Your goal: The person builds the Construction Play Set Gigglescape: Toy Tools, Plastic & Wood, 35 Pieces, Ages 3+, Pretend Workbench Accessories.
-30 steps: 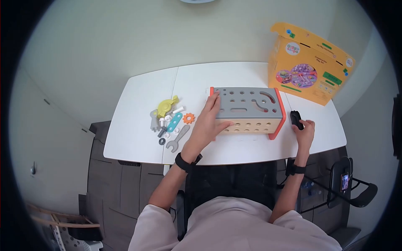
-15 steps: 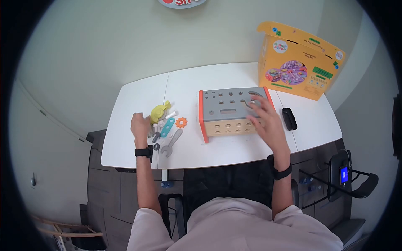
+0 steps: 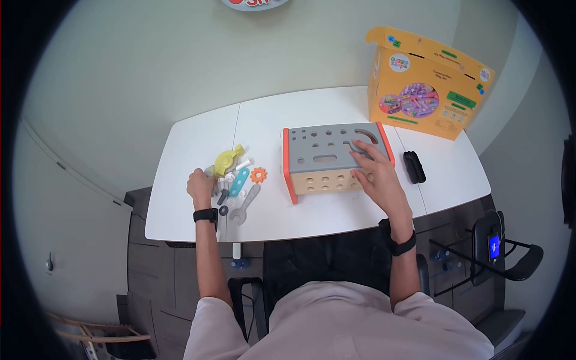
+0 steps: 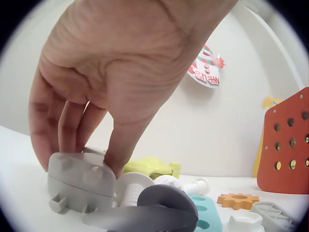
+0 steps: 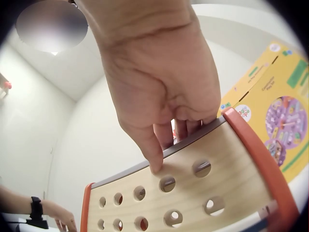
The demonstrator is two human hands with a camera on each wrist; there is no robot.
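From the person's head, the white desk (image 3: pixel 324 217) is viewed forward and down at middle distance, with the pale wall beyond. At the left wrist, a low, nearly level view is taken past the left hand (image 4: pixel 120 63), very near a pale grey plastic block (image 4: pixel 82 181). At the right wrist, a tilted view is aimed closely at the grey-topped wooden box with red ends (image 5: pixel 159 193), ceiling included. The box and yellow cardboard carton (image 3: pixel 420 81) are shared by all three views.
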